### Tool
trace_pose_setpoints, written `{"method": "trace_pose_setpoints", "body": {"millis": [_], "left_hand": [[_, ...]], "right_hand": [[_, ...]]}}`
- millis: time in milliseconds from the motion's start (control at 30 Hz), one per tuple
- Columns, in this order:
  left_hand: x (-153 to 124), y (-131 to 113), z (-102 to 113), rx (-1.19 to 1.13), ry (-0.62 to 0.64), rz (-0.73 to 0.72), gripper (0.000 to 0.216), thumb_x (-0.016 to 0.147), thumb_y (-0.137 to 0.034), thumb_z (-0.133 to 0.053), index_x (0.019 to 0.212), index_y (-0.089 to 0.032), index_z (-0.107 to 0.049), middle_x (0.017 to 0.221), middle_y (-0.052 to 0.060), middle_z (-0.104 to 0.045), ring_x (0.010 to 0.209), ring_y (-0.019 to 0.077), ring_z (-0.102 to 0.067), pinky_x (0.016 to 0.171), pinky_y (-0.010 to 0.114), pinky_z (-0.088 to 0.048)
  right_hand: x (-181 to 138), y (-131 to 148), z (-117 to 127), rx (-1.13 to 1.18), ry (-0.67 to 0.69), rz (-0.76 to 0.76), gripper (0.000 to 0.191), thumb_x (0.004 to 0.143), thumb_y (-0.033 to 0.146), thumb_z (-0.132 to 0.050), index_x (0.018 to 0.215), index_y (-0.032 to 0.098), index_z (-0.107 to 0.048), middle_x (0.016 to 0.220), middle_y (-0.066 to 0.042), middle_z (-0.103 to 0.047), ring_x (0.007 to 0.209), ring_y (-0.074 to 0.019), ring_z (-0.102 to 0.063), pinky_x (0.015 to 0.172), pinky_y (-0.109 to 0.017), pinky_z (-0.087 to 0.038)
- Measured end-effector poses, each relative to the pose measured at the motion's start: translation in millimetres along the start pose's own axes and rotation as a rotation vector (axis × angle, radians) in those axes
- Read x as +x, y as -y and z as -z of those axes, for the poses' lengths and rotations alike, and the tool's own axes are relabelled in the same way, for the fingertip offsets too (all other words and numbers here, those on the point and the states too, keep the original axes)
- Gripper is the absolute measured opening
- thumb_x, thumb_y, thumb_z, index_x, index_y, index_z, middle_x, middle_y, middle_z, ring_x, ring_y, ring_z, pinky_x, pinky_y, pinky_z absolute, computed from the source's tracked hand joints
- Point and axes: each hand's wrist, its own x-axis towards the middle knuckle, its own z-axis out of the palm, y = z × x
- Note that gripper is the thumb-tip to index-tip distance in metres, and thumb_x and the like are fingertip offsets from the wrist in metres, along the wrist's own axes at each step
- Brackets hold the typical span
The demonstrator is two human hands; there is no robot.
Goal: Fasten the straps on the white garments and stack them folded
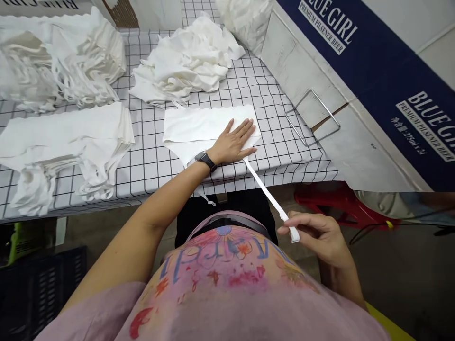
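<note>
A white garment (209,124) with a wavy top edge lies flat near the front of the table. My left hand (234,140), wearing a dark watch at the wrist, presses palm down on its right half with the fingers spread. From beneath that hand a narrow white strap (265,188) runs down off the table edge, drawn straight. My right hand (318,234) pinches the strap near its lower end, in front of my body. Another thin end hangs over the edge left of my lap. Part of the garment is hidden under my left hand and wrist.
Stacks of similar white garments (67,128) lie on the left of the checked tablecloth (149,166). A loose white heap (192,59) sits behind. At right stand a large beer carton (355,71) and a bent wire stand (313,118). A red stool (320,203) is below.
</note>
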Motion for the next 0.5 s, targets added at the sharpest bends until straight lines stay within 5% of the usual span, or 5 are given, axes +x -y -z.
{"method": "trace_pose_setpoints", "body": {"millis": [167,300,400,500], "left_hand": [[4.0,-3.0,9.3,-0.076,0.02,0.029,0.077,0.099,-0.072,-0.042,0.163,-0.032,-0.027,0.173,0.006,-0.026,0.162,0.0323,-0.02,0.132,0.061,0.002],[0.2,-11.1,37.2,-0.228,-0.154,0.118,0.054,0.109,-0.053,-0.031,0.155,-0.027,-0.043,0.166,0.008,-0.042,0.157,0.0239,-0.035,0.129,0.053,-0.027],[-13.1,-13.8,55.9,-0.214,-0.352,0.22,0.033,0.106,-0.037,-0.045,0.125,-0.023,-0.069,0.135,0.009,-0.068,0.13,0.0231,-0.061,0.113,0.048,-0.049],[-29.8,-11.6,64.3,-0.138,-0.367,0.282,0.018,0.098,-0.023,-0.057,0.103,-0.021,-0.074,0.111,0.007,-0.074,0.109,0.0229,-0.065,0.099,0.046,-0.055]], "right_hand": [[17.9,-6.2,-8.4,0.002,-0.215,0.006,0.014,0.089,0.038,-0.077,0.089,0.027,-0.085,0.063,-0.003,-0.072,0.055,-0.0167,-0.062,0.052,-0.029,-0.049],[47.5,-14.4,-17.2,-0.037,-0.335,0.045,0.014,0.089,0.038,-0.077,0.086,0.027,-0.084,0.081,-0.004,-0.074,0.077,-0.0188,-0.066,0.07,-0.031,-0.054],[70.9,-17.5,-22.7,0.05,-0.359,0.002,0.018,0.088,0.042,-0.077,0.088,0.025,-0.084,0.086,-0.005,-0.076,0.068,-0.0158,-0.061,0.06,-0.029,-0.05],[91.8,-18.7,-26.6,0.183,-0.349,-0.113,0.023,0.084,0.044,-0.082,0.088,0.021,-0.082,0.076,-0.005,-0.075,0.051,-0.0102,-0.049,0.045,-0.025,-0.04]]}}
